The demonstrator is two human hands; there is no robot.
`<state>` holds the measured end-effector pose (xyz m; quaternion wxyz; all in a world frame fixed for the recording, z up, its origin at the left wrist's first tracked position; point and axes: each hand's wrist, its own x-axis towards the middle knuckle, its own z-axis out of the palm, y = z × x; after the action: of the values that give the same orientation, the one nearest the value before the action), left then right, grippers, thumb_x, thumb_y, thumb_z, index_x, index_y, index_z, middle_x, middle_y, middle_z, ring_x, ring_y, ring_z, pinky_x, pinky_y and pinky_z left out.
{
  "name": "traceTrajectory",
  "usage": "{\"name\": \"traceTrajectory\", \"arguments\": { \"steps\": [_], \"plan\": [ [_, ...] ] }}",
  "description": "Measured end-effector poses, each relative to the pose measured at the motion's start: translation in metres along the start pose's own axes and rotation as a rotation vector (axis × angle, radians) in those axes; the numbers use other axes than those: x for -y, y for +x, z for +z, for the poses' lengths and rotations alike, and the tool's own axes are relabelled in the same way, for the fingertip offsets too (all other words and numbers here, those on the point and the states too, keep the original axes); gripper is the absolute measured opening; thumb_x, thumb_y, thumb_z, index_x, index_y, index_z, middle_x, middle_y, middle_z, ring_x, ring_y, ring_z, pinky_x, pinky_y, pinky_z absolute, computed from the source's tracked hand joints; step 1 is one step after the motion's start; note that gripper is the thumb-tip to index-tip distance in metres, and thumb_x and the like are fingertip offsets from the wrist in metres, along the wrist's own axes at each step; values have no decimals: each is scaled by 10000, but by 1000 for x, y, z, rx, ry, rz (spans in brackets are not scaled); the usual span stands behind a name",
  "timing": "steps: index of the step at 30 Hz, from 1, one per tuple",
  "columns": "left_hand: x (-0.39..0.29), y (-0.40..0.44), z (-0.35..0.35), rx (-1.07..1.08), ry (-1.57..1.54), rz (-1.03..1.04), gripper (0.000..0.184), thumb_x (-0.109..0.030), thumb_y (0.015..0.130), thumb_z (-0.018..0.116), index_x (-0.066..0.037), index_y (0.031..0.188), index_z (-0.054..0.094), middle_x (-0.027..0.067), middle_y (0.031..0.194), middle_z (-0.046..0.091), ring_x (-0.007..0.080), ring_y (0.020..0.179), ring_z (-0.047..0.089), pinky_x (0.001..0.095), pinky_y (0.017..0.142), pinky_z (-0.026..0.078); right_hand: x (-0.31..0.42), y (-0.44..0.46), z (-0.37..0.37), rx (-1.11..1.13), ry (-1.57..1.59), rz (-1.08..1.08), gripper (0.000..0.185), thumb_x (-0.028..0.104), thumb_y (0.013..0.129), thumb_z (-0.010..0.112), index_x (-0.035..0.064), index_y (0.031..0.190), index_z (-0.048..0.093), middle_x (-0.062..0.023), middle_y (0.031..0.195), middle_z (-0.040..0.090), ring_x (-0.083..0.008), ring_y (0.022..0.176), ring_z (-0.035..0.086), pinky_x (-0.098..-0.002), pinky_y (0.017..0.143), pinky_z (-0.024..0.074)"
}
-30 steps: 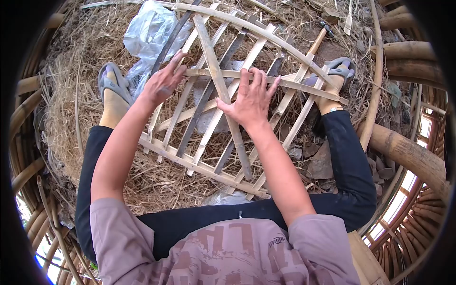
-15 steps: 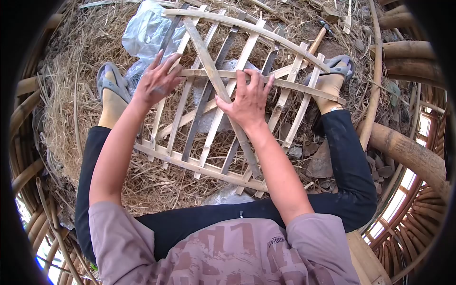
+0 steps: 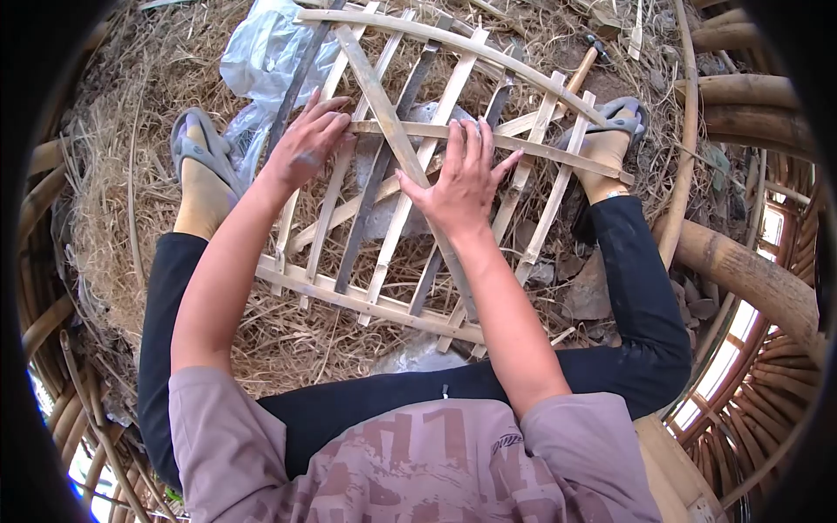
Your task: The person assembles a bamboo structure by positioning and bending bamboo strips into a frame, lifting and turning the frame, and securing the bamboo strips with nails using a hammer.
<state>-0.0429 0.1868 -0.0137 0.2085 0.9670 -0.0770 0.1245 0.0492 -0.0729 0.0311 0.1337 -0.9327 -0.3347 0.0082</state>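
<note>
A lattice frame of flat bamboo slats [image 3: 377, 257], some pale and some dark, lies over straw between my legs. At the left end of its middle cross slat [image 3: 558, 155], my left hand [image 3: 305, 150] has its fingers bent and closed over the slat, hiding that end. My right hand [image 3: 458, 183] lies spread on the same slat farther right, fingertips across it and thumb against the diagonal slat [image 3: 384, 113]. A curved slat [image 3: 436, 33] forms the far edge, and a straight bottom slat [image 3: 366, 305] the near one.
A hammer [image 3: 588, 59] with a wooden handle lies beyond the frame's upper right. Crumpled clear plastic [image 3: 261, 57] sits at the upper left. My sandalled feet [image 3: 205, 152] flank the frame. Bamboo poles [image 3: 745, 279] stand on the right, with stones [image 3: 586, 292] near my right leg.
My left hand has shifted right and its spread fingers have drawn together over the slat's end. My right hand's fingers have moved slightly up the slat. The frame has barely moved.
</note>
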Motion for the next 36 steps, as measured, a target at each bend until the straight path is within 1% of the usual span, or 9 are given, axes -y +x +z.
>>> {"name": "traceTrajectory", "arguments": {
  "steps": [1, 7, 10, 14, 17, 20, 26, 32, 36],
  "plan": [
    [0, 0, 0, -4, -16, 8, 256, -88, 885, 698, -66, 1124, 609, 77, 1145, 667, 277, 1327, 539, 563, 1251, 174, 0, -1, 0, -7, 1, 0, 1101, 632, 621, 839, -26, 1406, 437, -183, 1440, 446, -380, 1470, 291, -817, 1120, 58],
    [-4, -2, -7, 14, 55, -46, 216, -103, 883, 706, -99, 1086, 632, 5, 1147, 679, 223, 1367, 514, 619, 1250, 35, 1, -2, 2, -38, 21, -5, 1021, 586, 606, 859, 14, 1373, 504, -180, 1411, 489, -371, 1461, 323, -812, 1128, 63],
    [-6, -5, -10, 37, 88, -69, 222, -105, 881, 708, -106, 1093, 641, 1, 1135, 679, 219, 1368, 513, 628, 1246, 41, -1, -2, 3, -28, 36, -9, 1021, 580, 595, 861, 19, 1371, 508, -181, 1422, 486, -376, 1462, 323, -814, 1127, 51],
    [-6, -3, -8, 24, 175, -37, 276, -205, 880, 735, -86, 1112, 644, 14, 1121, 681, 234, 1330, 538, 630, 1242, 65, 0, -1, 3, -13, 11, -18, 1008, 558, 647, 830, -13, 1399, 478, -195, 1467, 435, -388, 1479, 285, -813, 1124, 48],
    [-27, 7, -13, -67, 169, -112, 350, -283, 859, 767, -61, 1097, 640, 52, 1085, 677, 249, 1246, 581, 625, 1235, 98, 9, -7, 2, 0, -10, 2, 1024, 534, 717, 787, -56, 1459, 400, -216, 1509, 367, -393, 1508, 214, -820, 1113, 38],
    [-30, 8, -3, -46, 153, -200, 395, -376, 867, 756, -46, 1049, 639, 68, 986, 646, 267, 1147, 593, 652, 1219, 120, 12, -7, 3, 10, -42, 11, 1035, 535, 722, 785, -53, 1470, 378, -214, 1506, 366, -391, 1507, 213, -824, 1108, 33],
    [-21, 0, 6, -59, 44, -186, 304, -251, 860, 770, -34, 1020, 629, 86, 1020, 636, 289, 1135, 583, 618, 1201, 218, 7, -9, 11, -86, -39, -10, 1046, 554, 691, 804, -38, 1452, 401, -173, 1483, 408, -373, 1478, 288, -819, 1114, 43],
    [-14, -5, 14, -126, -59, -162, 263, -204, 861, 765, -37, 973, 595, 89, 1030, 621, 303, 1147, 564, 618, 1189, 237, 8, -3, 8, -77, -21, 4, 1027, 576, 635, 836, 2, 1405, 470, -127, 1412, 491, -334, 1436, 376, -813, 1125, 62],
    [-15, -6, 10, -132, -81, -160, 273, -197, 851, 776, -34, 958, 585, 98, 1036, 614, 317, 1169, 551, 617, 1186, 246, 9, -3, 9, -88, -13, 2, 974, 564, 624, 849, 14, 1357, 518, -120, 1398, 502, -319, 1427, 389, -803, 1136, 74]
  ]
}}
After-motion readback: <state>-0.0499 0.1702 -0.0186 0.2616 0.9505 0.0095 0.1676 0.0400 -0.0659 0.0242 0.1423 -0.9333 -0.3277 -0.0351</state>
